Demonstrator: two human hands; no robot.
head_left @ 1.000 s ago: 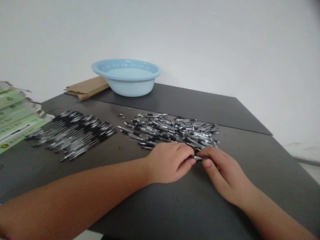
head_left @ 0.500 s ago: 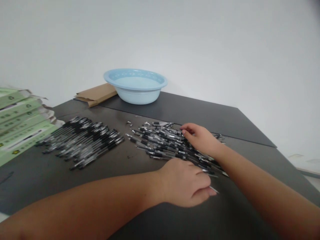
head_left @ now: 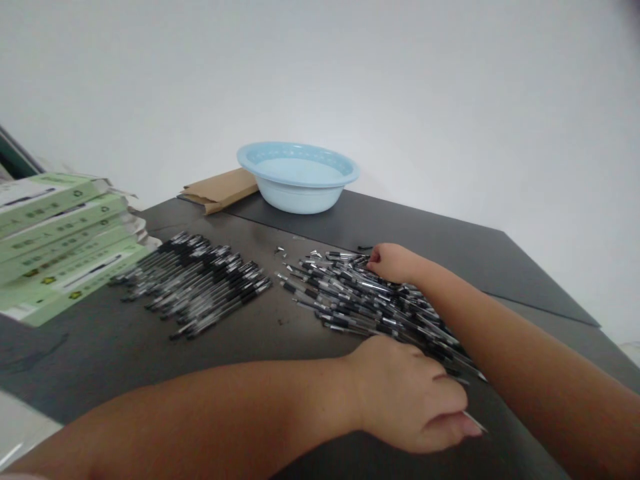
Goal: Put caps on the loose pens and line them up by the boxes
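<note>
My left hand [head_left: 413, 393] is closed at the near edge of a loose pile of pens [head_left: 345, 297]. A thin pale tip of a pen [head_left: 474, 423] sticks out past its fingertips; the rest is hidden under the hand. At the pile's far side, my right hand [head_left: 395, 263] has its fingertips pinched together over the pens. Whatever lies between those fingers cannot be made out. The loose pens are clear-barrelled with black grips and point in mixed directions.
Left of the pile, pens lie side by side in a neater group [head_left: 200, 283]. Green-and-white boxes [head_left: 75, 247] are stacked at the left. Behind stand a light-blue basin [head_left: 300, 197] and a brown paper packet [head_left: 220, 190]. Small loose bits [head_left: 280, 251] lie between the pen groups.
The view has swung left, so everything sits further right. My right hand's fingers, apart before, have closed at the pile's far side. The left hand remains closed on its pen.
</note>
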